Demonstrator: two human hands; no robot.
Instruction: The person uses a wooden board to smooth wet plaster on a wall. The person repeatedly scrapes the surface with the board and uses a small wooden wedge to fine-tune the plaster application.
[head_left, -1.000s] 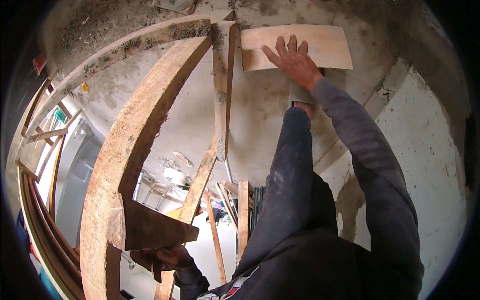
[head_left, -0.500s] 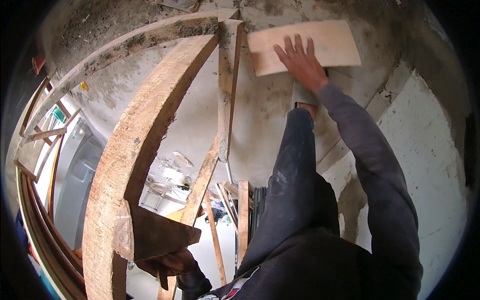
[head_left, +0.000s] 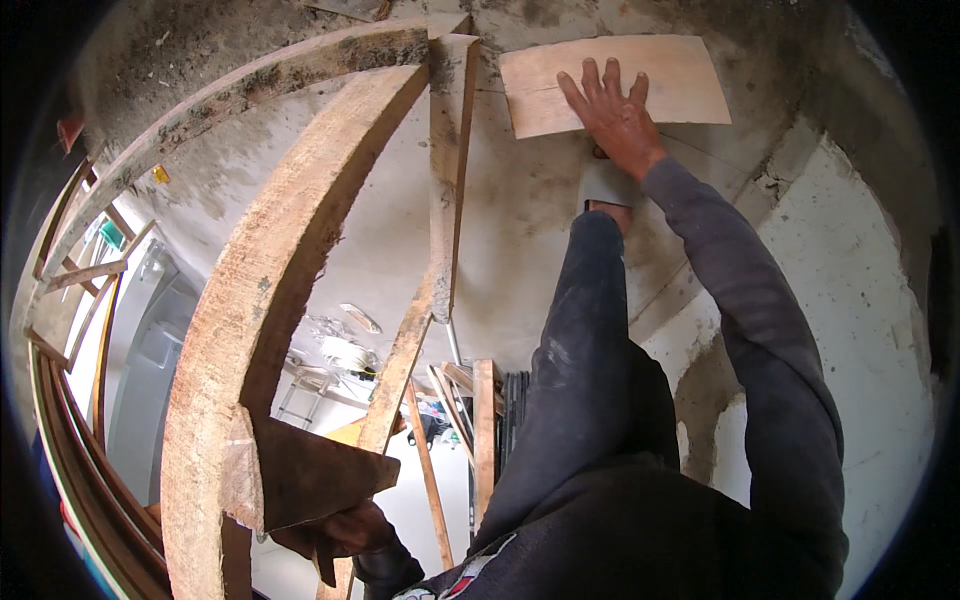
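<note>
My right hand (head_left: 622, 122) lies with its fingers spread on a thin, pale plywood sheet (head_left: 690, 85), which is held up near the wall at the top. At the lower left, my left hand (head_left: 345, 530) is closed below a dark, tapered wood block (head_left: 320, 478). That block hides part of the fingers, and what they grip I cannot make out. The block juts from a thick, rough-sawn beam (head_left: 255, 270) that rises on the left. Close to the sheet's left edge runs an upright timber (head_left: 450, 160).
A second, cement-stained timber (head_left: 240, 95) slants across the upper left. Beneath my left arm a diagonal brace (head_left: 400, 370) leads down toward planks (head_left: 485, 420) and clutter on the floor. A grey tub (head_left: 165, 330) stands at far left; a chipped white wall panel (head_left: 830, 330) is on the right.
The plywood sheet and my right hand have shifted slightly to the right and up. My left hand stays below the wood block.
</note>
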